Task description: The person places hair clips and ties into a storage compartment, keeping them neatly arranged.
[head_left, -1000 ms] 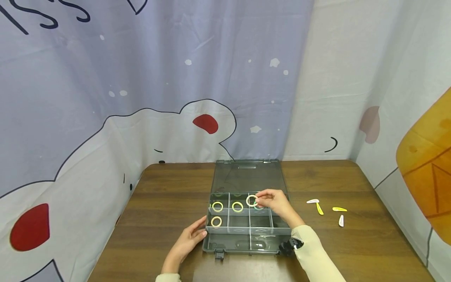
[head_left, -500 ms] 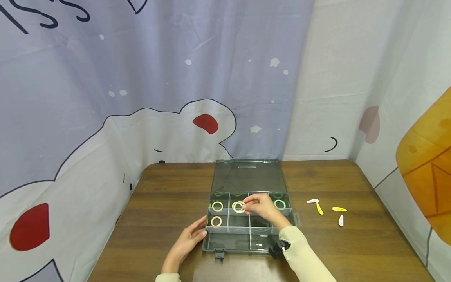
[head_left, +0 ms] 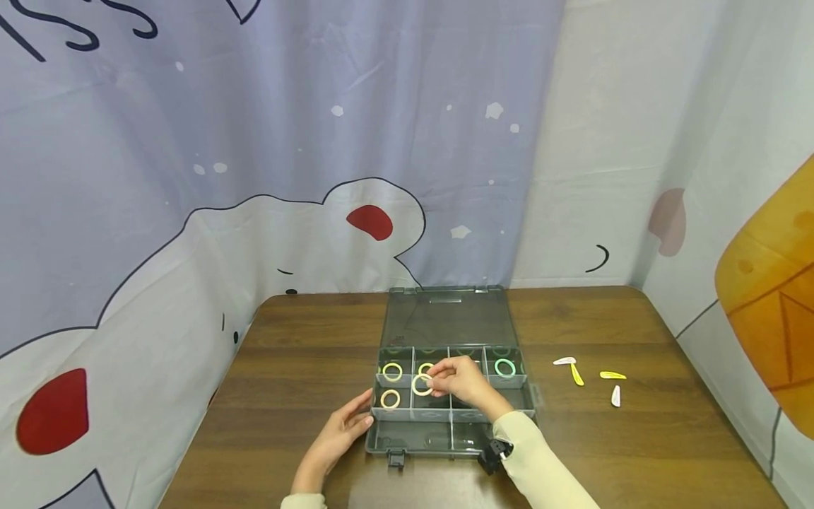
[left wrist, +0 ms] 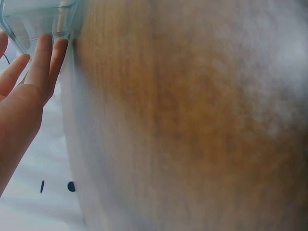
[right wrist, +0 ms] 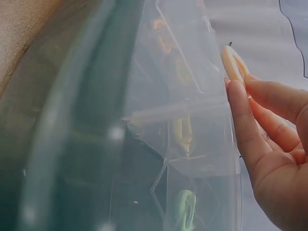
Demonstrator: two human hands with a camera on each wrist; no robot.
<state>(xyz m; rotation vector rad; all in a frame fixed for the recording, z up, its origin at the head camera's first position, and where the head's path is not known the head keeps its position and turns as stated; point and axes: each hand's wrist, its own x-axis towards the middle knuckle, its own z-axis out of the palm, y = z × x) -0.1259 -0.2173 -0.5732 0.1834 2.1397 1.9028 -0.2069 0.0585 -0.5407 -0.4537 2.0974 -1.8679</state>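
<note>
My right hand [head_left: 461, 382] pinches a cream ring-shaped hair tie [head_left: 414, 387] between thumb and fingertips, above the second middle-row compartment of a grey see-through divided box [head_left: 420, 447]. The right wrist view shows this tie squeezed narrow. My left hand [head_left: 337, 433] rests with extended fingers at the box's left wall; its fingertips [left wrist: 44, 41] meet the wall in the left wrist view. A yellow tie [head_left: 392, 381] and a green tie [head_left: 497, 369] lie in the back row's end compartments, a peach tie [head_left: 391, 408] in the middle row's left one. My right hand partly hides the third back compartment.
The box's lid [head_left: 448, 318] lies folded back toward the curtain [head_left: 305, 240]. On the brown table [head_left: 305, 353], right of the box, are two white hair clips [head_left: 564, 361] and two yellow hair clips [head_left: 612, 375]. A latch [head_left: 396, 459] juts from the box's front.
My right hand has carried the cream hair tie leftward and toward me, from above the third back compartment to the second middle-row one. The green tie at right came into view. My left hand stayed put.
</note>
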